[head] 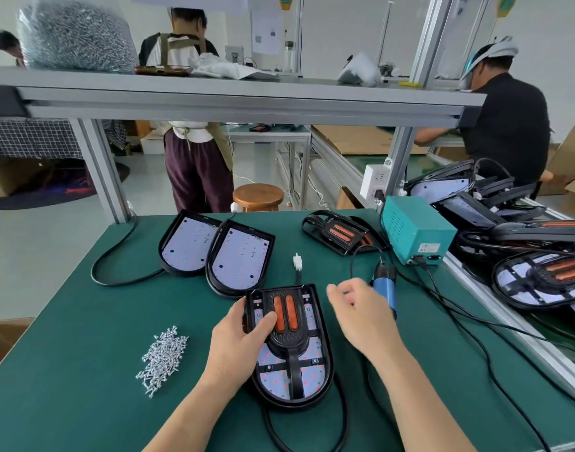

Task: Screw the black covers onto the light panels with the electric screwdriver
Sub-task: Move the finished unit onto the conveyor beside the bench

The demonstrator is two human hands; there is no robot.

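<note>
The black plastic cover (287,340) bears two orange bars over a white light panel (273,380) dotted red. The cylindrical electric screwdriver (385,288) is blue, and the flat bench mat (84,386) is plain dark green.

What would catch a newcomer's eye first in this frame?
At centre lies the panel, a black cover with two orange strips on it, the left hand gripping its left edge. Beside it the right hand hovers near the blue screwdriver. A heap of screws lies to the left on the green mat.

Left hand (237,340) grips light panel (312,381); right hand (361,318) hovers near screwdriver (385,285).
</note>
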